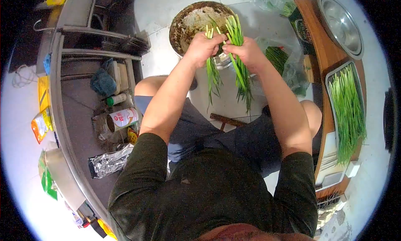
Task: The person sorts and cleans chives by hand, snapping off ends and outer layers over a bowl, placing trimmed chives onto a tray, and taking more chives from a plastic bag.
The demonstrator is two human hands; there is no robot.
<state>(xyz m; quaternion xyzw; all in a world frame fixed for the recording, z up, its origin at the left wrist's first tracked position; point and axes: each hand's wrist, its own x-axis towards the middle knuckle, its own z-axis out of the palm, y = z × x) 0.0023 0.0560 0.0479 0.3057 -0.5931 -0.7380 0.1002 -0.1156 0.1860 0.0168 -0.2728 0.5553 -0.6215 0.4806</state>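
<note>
My left hand point(200, 49) is closed around a thin bunch of green chives point(213, 78), pale cut ends up and leaf tips hanging down. Close beside it, my right hand point(249, 55) grips a thicker bunch of chives point(243, 82), held the same way. The thumbs and fingers of both hands nearly meet at a few stalks between the bunches; whether both touch them I cannot tell. Just beyond and below the hands, a round, brown-stained basin point(177, 30) stands on the floor with some green scraps inside.
At the right, a metal tray point(330, 90) of chives lies on a wooden surface point(313, 28) near a steel bowl point(340, 25). Dark green bundled stalks point(276, 60) lie on clear plastic. The left shelf unit point(79, 115) holds a can point(125, 117) and foil point(110, 161).
</note>
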